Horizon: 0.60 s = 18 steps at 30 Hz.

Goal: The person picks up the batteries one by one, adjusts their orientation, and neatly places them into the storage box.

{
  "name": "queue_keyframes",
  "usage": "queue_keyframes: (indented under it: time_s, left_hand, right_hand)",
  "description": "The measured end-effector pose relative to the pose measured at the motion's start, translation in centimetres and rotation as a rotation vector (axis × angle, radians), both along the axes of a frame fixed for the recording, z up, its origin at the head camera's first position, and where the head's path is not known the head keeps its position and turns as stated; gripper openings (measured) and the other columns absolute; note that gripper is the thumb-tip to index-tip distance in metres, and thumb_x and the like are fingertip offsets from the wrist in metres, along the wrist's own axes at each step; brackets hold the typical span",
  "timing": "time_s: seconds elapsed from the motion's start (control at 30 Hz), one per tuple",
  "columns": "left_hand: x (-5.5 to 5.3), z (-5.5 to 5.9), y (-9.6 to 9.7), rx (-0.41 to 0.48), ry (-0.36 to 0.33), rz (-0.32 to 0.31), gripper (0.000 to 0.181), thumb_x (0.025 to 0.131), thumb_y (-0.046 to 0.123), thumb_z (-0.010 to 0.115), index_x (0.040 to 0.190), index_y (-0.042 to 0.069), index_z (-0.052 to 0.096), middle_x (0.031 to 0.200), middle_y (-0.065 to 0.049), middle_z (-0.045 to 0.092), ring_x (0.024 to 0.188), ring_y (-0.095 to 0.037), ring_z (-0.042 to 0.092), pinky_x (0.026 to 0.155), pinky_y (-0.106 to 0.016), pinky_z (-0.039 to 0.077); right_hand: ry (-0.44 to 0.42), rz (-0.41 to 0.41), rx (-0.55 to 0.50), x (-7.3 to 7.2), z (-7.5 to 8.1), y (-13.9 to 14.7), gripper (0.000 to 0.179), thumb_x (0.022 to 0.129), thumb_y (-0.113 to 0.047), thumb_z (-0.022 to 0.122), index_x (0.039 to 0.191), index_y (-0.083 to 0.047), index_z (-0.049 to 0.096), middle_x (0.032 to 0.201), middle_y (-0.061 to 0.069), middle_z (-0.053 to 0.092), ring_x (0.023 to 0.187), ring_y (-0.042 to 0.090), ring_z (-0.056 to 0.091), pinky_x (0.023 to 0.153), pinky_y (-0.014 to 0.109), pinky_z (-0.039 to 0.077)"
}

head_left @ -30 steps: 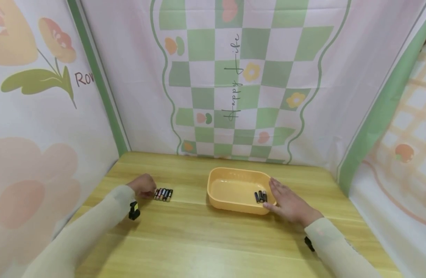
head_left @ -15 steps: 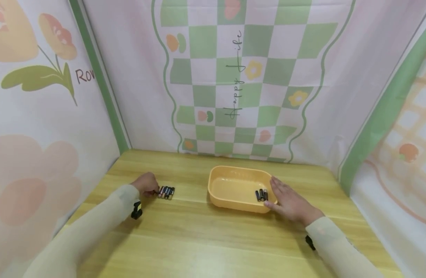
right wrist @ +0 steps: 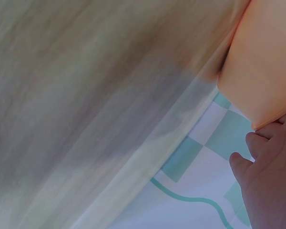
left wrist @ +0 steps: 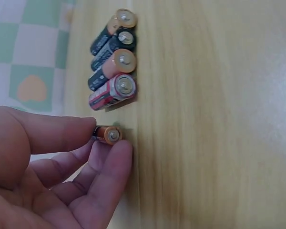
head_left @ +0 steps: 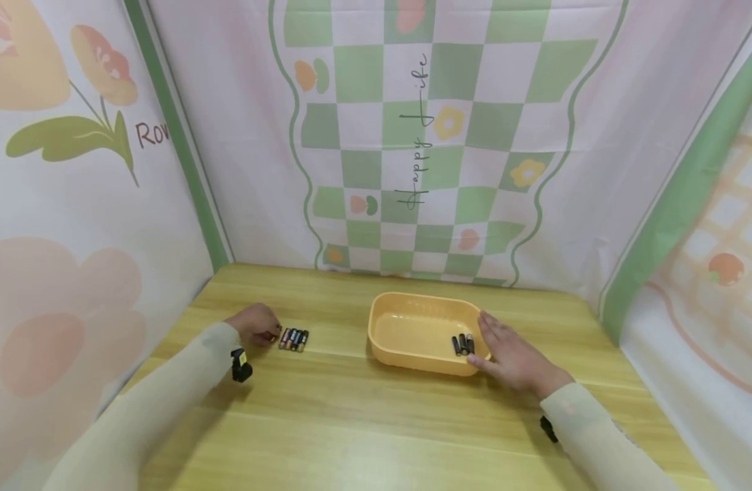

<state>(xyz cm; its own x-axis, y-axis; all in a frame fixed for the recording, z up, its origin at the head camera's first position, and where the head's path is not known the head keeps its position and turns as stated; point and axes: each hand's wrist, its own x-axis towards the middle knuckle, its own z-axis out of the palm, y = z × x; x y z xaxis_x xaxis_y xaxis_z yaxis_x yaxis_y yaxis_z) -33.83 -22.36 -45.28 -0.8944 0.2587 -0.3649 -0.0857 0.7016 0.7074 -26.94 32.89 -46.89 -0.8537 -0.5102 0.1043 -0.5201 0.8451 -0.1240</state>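
Note:
Between thumb and fingertips, my left hand (head_left: 258, 324) pinches a small battery (left wrist: 108, 134) with a copper-coloured end, close over the table. Beside it lies a tight row of several batteries (head_left: 294, 339); the nearest in the left wrist view is a red and silver battery (left wrist: 115, 91), followed by dark ones, some copper-topped. My right hand (head_left: 517, 354) rests with extended fingers against the right end of a yellow plastic basin (head_left: 421, 362), its thumb at the front corner. Three dark batteries (head_left: 463, 344) lie inside the basin, near that thumb.
The wood-grain table (head_left: 363, 423) runs back to a wall hanging (head_left: 412, 170) with green checks. Printed cloth walls (head_left: 93, 204) stand at both sides. Between the battery row and the basin lies a stretch of tabletop.
My left hand has shifted slightly left, away from the row, with a battery between its fingers. My right hand keeps its place at the basin.

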Motion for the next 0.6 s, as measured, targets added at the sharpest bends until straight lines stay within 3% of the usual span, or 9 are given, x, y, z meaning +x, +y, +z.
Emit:
queue_keyframes:
  time_s: [0.07,0.1,0.2,0.4,0.6]
  left_hand:
    - [-0.1,-0.21,-0.27,0.082,-0.038,0.024,0.007,0.084,-0.007,0.064,0.089,-0.003,0.061,0.078,-0.008,0.057,0.066,-0.015,0.057,0.061,-0.023,0.056]
    - [-0.08,-0.24,-0.13,0.167,-0.095,0.199,0.01,0.086,-0.006,0.061,0.096,-0.005,0.061,0.081,-0.009,0.058,0.068,-0.017,0.058,0.064,-0.026,0.057]
    - [-0.4,-0.54,-0.38,0.277,-0.151,0.247,0.023,0.09,-0.006,0.058,0.113,-0.01,0.056,0.087,-0.011,0.059,0.072,-0.018,0.058,0.069,-0.03,0.058]
    - [-0.65,-0.47,-0.37,0.355,-0.196,0.235,0.034,0.094,-0.003,0.056,0.126,-0.011,0.05,0.095,-0.011,0.062,0.076,-0.016,0.061,0.075,-0.029,0.058]
    - [-0.49,0.23,-0.06,0.459,-0.247,0.218,0.032,0.095,-0.002,0.056,0.125,-0.009,0.046,0.102,-0.015,0.061,0.081,-0.018,0.063,0.078,-0.028,0.058]
  right_hand:
    - [0.0,0.0,0.001,0.05,0.12,-0.03,0.09,0.098,-0.06,0.042,0.152,0.006,0.011,0.159,0.021,0.006,0.145,0.038,0.01,0.116,0.055,0.015]
    - [0.0,0.0,0.002,0.07,0.17,-0.04,0.09,0.098,-0.06,0.042,0.152,0.006,0.011,0.159,0.022,0.006,0.145,0.038,0.01,0.116,0.055,0.015]
    - [0.003,-0.001,0.004,0.07,0.25,-0.06,0.09,0.098,-0.06,0.042,0.152,0.006,0.012,0.159,0.022,0.006,0.145,0.038,0.01,0.116,0.055,0.016]
    - [0.008,0.001,-0.003,0.12,0.3,-0.07,0.09,0.098,-0.059,0.042,0.152,0.005,0.012,0.16,0.02,0.005,0.144,0.039,0.011,0.116,0.055,0.016]
    - [0.012,0.003,-0.005,0.28,0.24,-0.14,0.09,0.098,-0.059,0.044,0.151,0.006,0.013,0.159,0.019,0.004,0.144,0.04,0.013,0.116,0.056,0.017]
